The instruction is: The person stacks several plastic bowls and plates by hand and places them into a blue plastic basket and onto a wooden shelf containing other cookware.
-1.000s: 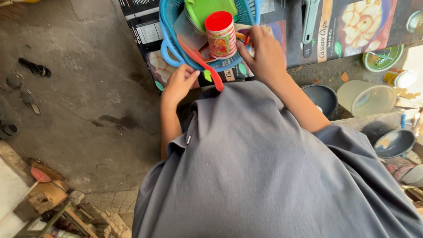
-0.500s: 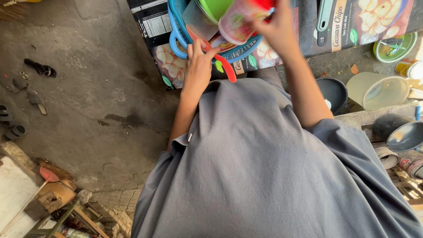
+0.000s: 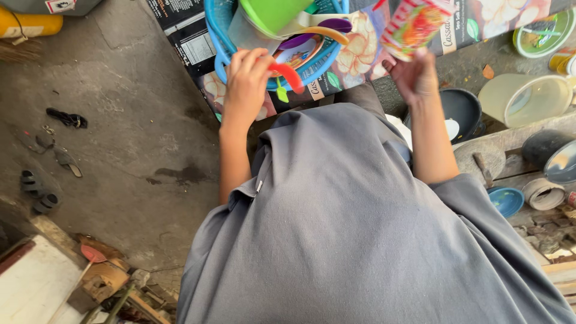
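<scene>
Both hands up at a blue basket, right hand gripping a printed canister.

The left hand (image 3: pixel 246 84) rests fingers-down on the near rim of the blue basket (image 3: pixel 217 27) at about 11 o'clock in frame, touching a red handle (image 3: pixel 288 73) that curves over the rim; whether the fingers close on it cannot be told. The right hand (image 3: pixel 414 75) sits at 1 o'clock, fingers wrapped around the lower end of the canister (image 3: pixel 414 24), which is tilted, motion-blurred and clear of the basket, to its right. Inside the basket: a green cup (image 3: pixel 276 13) and a purple spoon (image 3: pixel 315 27). The basket stands on flattened printed cardboard (image 3: pixel 186 36). At 3 o'clock, on the ground, lie a dark bowl (image 3: pixel 462 111) and a translucent tub (image 3: pixel 525 99). A grey garment (image 3: pixel 348 228) fills the lower frame.
</scene>
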